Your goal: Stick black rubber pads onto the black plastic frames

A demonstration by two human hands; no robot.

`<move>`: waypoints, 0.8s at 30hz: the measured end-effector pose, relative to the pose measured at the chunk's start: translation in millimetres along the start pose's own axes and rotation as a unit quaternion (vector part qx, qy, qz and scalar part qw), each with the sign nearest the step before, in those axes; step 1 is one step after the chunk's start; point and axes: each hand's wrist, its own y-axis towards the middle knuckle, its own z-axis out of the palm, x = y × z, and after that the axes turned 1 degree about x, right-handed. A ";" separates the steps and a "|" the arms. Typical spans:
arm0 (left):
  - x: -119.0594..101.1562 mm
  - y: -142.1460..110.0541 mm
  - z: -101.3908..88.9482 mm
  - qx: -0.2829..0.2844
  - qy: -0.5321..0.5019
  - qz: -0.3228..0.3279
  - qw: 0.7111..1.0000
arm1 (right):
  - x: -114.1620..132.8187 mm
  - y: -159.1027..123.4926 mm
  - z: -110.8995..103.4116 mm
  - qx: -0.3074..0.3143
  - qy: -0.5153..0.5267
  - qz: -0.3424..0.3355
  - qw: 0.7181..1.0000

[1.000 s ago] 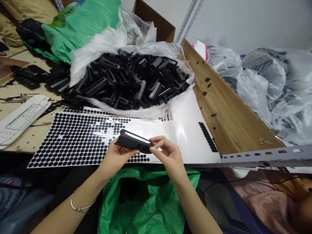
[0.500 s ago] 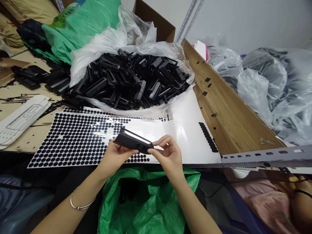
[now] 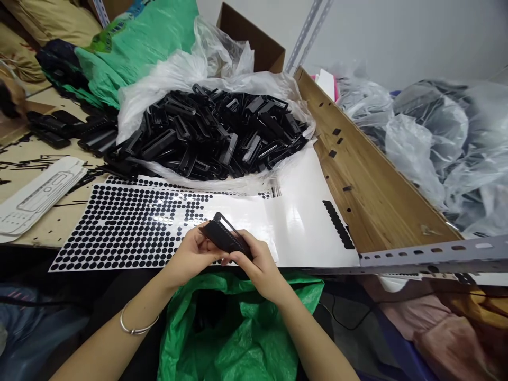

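My left hand (image 3: 192, 255) and my right hand (image 3: 259, 264) hold one black slotted plastic part (image 3: 226, 238) between them. It is long, with a ribbed face and a thin open frame along its upper edge, and it tilts down to the right. My left fingers grip its left end, partly hidden behind it. My right thumb and fingers close around its right end. Just under the hands lies a white sheet of black round stickers (image 3: 130, 227), with part of its backing bare on the right. A green sack (image 3: 246, 328) gapes open below my wrists.
A pile of similar black parts (image 3: 214, 132) fills a white plastic bag (image 3: 159, 74) at the back. Printed cards (image 3: 43, 196) lie at left. A wooden board (image 3: 369, 185) and metal rail (image 3: 416, 255) border the right. A person's hand (image 3: 14, 98) shows at the left edge.
The black part has turned to a steeper tilt, its right end lower. My right hand has shifted left and wraps further around it. Another person's hand has appeared at the left edge.
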 end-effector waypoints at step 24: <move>22.2 -19.5 -38.3 0.385 0.430 -0.225 0.785 | -77.8 163.2 -26.1 -0.176 -0.340 -0.027 0.923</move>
